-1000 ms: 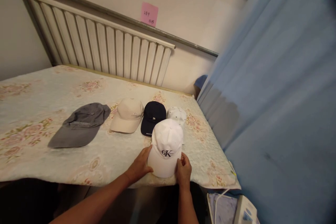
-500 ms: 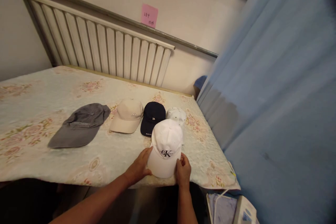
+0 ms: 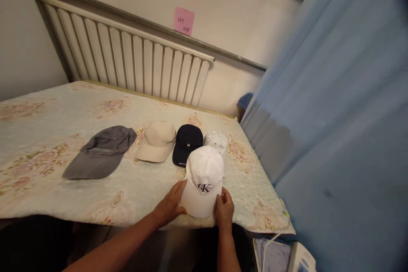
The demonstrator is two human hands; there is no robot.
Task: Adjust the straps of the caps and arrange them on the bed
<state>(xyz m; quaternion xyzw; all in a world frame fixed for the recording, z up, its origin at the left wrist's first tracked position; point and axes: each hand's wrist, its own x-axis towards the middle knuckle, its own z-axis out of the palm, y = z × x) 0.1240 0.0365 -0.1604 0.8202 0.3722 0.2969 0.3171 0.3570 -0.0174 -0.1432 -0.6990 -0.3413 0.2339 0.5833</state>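
Hardly anything has changed over the last second: my left hand (image 3: 170,206) and right hand (image 3: 225,210) sit where they were, each closed lightly on one side of the white cap's (image 3: 204,178) brim, and the cap has not shifted from its spot at the near edge of the bed (image 3: 63,110), toward the right corner. So the hold is a settled one, the cap resting flat on the cover, not lifted. Its crown is smooth, stiff cotton, rounded and panelled, with dark embroidered letters on the front; the brim curves down toward me. Just behind it, touching or nearly so, lies a smaller white cap (image 3: 216,139) with eyelets, then a navy cap (image 3: 188,142) and a beige cap (image 3: 157,144) side by side, both firm-domed. Well apart to the left a grey cap (image 3: 102,153) lies slumped and soft, its crown collapsed. The bed cover is quilted, pale, with faded flowers. A ribbed radiator (image 3: 127,59) runs along the far edge, and a blue curtain (image 3: 334,114) hangs in folds at the right.
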